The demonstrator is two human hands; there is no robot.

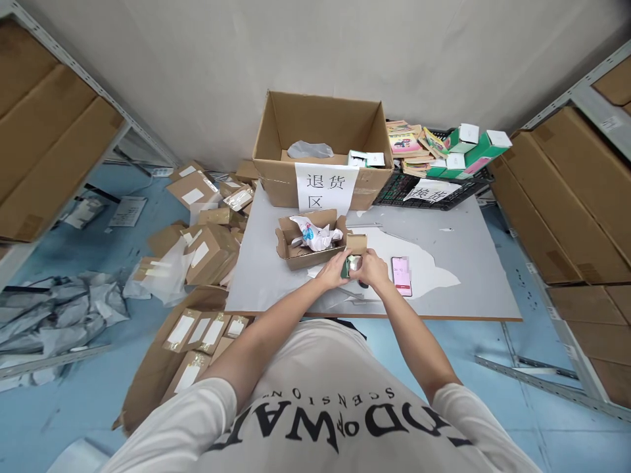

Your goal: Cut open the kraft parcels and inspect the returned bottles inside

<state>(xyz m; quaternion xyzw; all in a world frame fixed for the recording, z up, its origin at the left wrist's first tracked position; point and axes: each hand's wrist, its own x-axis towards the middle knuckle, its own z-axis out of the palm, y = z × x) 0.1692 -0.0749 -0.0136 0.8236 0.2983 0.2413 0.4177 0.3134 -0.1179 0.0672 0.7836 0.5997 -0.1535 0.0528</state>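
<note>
at the near edge of the grey table (pixel 483 263), both hands meet over one small item: the left hand (pixel 331 272) and the right hand (pixel 374 268) are closed from either side around a small green-and-white packet (pixel 351 265), held just above the tabletop and directly toward the person from the open cardboard mailer box (pixel 308 240). the fingers of both hands are curled in and pressed on the packet, thumbs on top, so only a narrow strip of it shows between them; its long axis is hard to judge, though the visible part runs roughly away from the person. neither hand is clearly nearer, since the packet sits in the gap between the two, touching both. the mailer box lies just beyond the fingertips, its flaps open, with crumpled white wrapping (pixel 315 234) inside. a smartphone (pixel 401 274) with a pink lit screen lies flat on the table just to the right of the right hand, apart from it. farther back stands a large open carton (pixel 323 148) bearing a paper sign, and beside it a black crate (pixel 428 190) stacked with booklets and green boxes. flattened mailers (pixel 202 249) are heaped on the floor to the left.
</note>
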